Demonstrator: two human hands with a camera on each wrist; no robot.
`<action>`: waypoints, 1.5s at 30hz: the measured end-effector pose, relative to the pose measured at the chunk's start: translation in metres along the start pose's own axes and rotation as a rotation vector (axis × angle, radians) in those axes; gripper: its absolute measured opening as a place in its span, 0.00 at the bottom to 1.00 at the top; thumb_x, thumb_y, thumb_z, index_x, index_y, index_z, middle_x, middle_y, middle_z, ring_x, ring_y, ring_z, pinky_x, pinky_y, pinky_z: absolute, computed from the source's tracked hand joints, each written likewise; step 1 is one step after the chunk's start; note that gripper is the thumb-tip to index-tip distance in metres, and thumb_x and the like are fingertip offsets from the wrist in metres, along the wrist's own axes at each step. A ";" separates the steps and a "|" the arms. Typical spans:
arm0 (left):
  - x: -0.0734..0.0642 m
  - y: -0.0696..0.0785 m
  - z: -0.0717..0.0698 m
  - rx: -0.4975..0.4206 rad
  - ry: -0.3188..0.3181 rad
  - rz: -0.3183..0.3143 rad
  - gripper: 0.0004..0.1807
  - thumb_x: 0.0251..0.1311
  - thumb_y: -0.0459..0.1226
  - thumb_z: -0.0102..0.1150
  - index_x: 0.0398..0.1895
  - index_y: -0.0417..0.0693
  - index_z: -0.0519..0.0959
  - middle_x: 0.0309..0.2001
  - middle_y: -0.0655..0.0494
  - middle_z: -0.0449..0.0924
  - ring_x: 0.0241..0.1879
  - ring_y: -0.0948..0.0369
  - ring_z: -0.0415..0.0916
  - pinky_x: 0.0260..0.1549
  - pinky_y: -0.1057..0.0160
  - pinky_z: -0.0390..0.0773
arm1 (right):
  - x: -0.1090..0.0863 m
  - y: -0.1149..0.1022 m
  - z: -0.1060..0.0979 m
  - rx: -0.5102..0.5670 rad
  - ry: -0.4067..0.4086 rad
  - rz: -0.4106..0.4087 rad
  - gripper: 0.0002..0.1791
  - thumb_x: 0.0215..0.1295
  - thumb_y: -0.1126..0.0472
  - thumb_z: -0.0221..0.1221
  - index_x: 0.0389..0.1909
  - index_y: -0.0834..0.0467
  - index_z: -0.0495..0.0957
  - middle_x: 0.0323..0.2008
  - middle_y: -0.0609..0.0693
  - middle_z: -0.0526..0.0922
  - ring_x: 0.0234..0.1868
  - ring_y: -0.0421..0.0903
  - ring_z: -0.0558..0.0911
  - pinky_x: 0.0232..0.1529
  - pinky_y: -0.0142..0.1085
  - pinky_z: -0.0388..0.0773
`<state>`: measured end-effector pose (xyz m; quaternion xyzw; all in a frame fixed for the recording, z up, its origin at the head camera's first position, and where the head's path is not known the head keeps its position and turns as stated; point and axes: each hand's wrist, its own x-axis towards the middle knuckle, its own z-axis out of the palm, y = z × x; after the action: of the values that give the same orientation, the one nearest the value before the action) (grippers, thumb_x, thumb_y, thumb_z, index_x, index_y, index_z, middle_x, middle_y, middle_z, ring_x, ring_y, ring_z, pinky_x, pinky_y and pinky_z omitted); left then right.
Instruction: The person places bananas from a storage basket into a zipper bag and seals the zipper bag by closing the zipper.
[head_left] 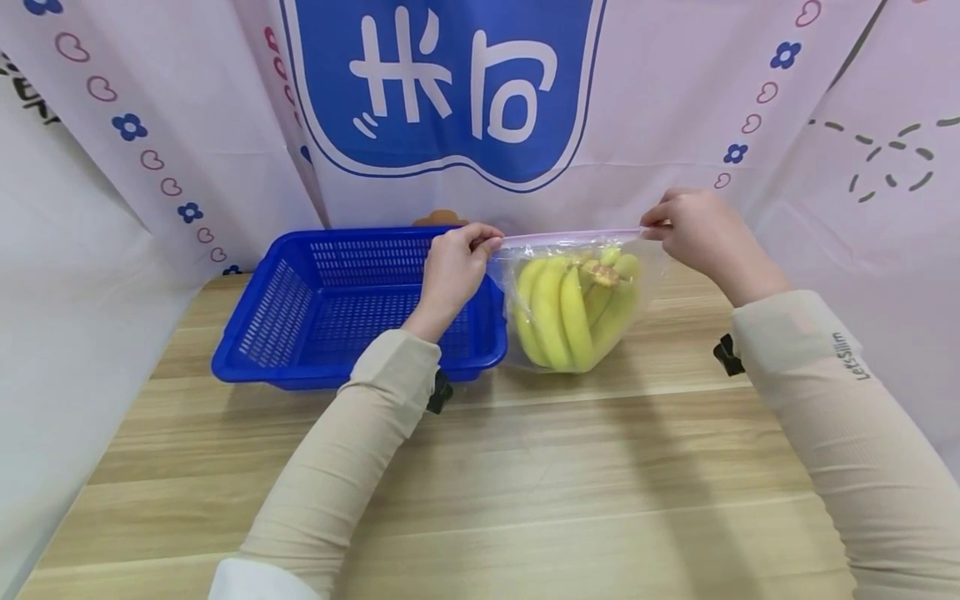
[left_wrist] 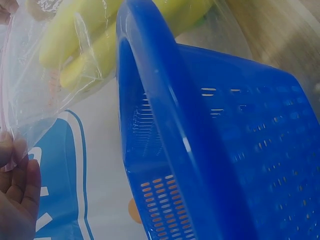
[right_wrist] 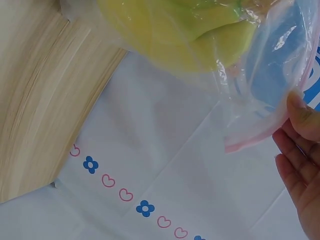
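A clear zip bag [head_left: 645, 292] with a pink strip along its top holds a bunch of yellow bananas [head_left: 551, 312]. My left hand [head_left: 455, 267] pinches the left end of the strip between thumb and fingers, over the right side of a blue basket [head_left: 273, 367]. At the strip's right end, my right hand [head_left: 701, 233] pinches the corner. Between the two hands the strip is stretched nearly straight, and the bag hangs upright beneath it. In the right wrist view, the pink strip [right_wrist: 255, 141] runs between the thumb and fingertips.
The slotted basket stands at the back left of the wooden table [head_left: 525, 500], right beside the bag. Black clips [head_left: 727, 356] show near both sleeves. A printed white cloth [head_left: 637, 100] with a blue emblem hangs behind the table.
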<state>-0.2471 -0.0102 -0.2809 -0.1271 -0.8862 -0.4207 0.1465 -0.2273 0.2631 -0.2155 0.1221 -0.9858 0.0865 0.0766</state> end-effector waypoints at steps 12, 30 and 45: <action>0.000 -0.001 0.001 0.008 0.003 0.005 0.13 0.66 0.42 0.53 0.42 0.46 0.84 0.38 0.50 0.85 0.29 0.59 0.74 0.25 0.68 0.69 | -0.001 0.007 0.004 0.003 0.043 0.025 0.12 0.65 0.66 0.57 0.45 0.67 0.82 0.45 0.62 0.76 0.45 0.60 0.77 0.46 0.51 0.74; 0.001 -0.002 0.000 0.010 0.002 -0.013 0.13 0.66 0.43 0.53 0.42 0.47 0.84 0.38 0.51 0.85 0.30 0.59 0.74 0.27 0.67 0.71 | -0.002 0.012 0.004 -0.026 0.141 -0.040 0.11 0.62 0.66 0.59 0.43 0.67 0.83 0.39 0.64 0.84 0.41 0.62 0.81 0.48 0.53 0.75; 0.001 -0.001 0.002 0.022 0.009 -0.004 0.13 0.67 0.42 0.52 0.42 0.46 0.83 0.39 0.51 0.85 0.32 0.58 0.76 0.30 0.64 0.74 | -0.002 0.016 0.000 0.006 0.024 -0.076 0.10 0.66 0.65 0.57 0.42 0.64 0.83 0.41 0.62 0.83 0.40 0.58 0.80 0.46 0.52 0.75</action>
<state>-0.2482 -0.0089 -0.2826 -0.1219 -0.8903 -0.4119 0.1509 -0.2298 0.2788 -0.2183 0.1588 -0.9792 0.0881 0.0912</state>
